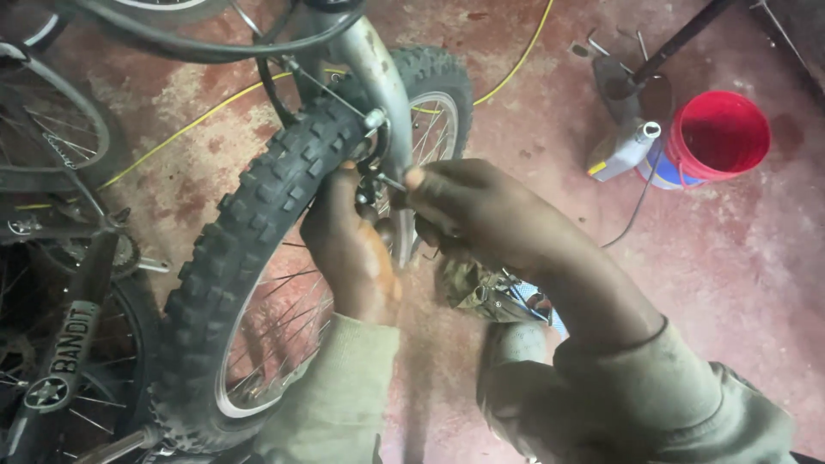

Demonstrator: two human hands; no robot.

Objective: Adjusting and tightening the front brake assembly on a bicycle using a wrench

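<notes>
The sleeves [344, 395] lay nearest. The left hand [348, 245] gripped the brake [374, 185] beside the knobby tyre [258, 232]; the right hand [481, 210] pinched a small part at it, its grip closed. The brake looked stiff, greasy, best held by its arms. A red bucket [718, 137] stood well apart on the floor [730, 283].

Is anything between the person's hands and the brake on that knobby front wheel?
Nothing visible. The left hand and right hand are both already at the brake beside the tyre, fingers on its small parts. The exact contact is blurred.
</notes>
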